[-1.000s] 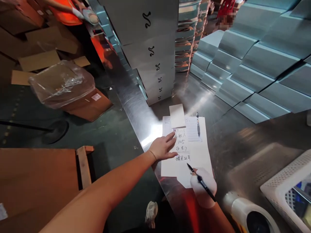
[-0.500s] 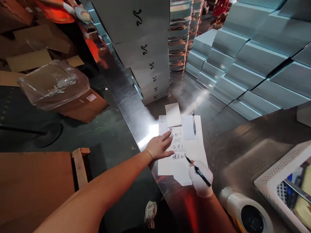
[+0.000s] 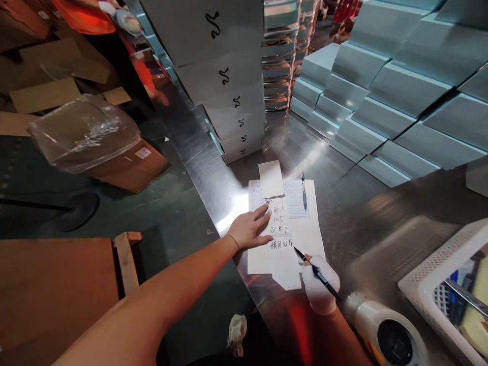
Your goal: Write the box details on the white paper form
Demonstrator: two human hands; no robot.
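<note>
Your left hand (image 3: 251,229) lies flat on the sheet of paper (image 3: 305,236), fingers spread and palm down, pinning its left edge to the steel table (image 3: 213,168). Your right hand (image 3: 320,284), in a white glove, is closed around a black pen (image 3: 316,273); the tip points up and left and meets the paper just right of the last handwritten line, close to your left fingertips.

Beyond your left hand, a small blank slip (image 3: 271,179) overlaps the top of the sheet. A second pen (image 3: 304,191) lies loose on the lined part of the sheet, beyond your right hand, apart from both hands.

Just right of your right wrist lies a roll of tape (image 3: 385,330). Further right, a white perforated basket (image 3: 438,284).

Far beyond your hands stands a tall stack of grey boxes (image 3: 224,76) with black squiggle marks. To the right of it, rows of pale blue boxes (image 3: 381,91).

Left of your left arm, off the table, a cardboard carton under clear plastic (image 3: 95,137) sits on the floor.
</note>
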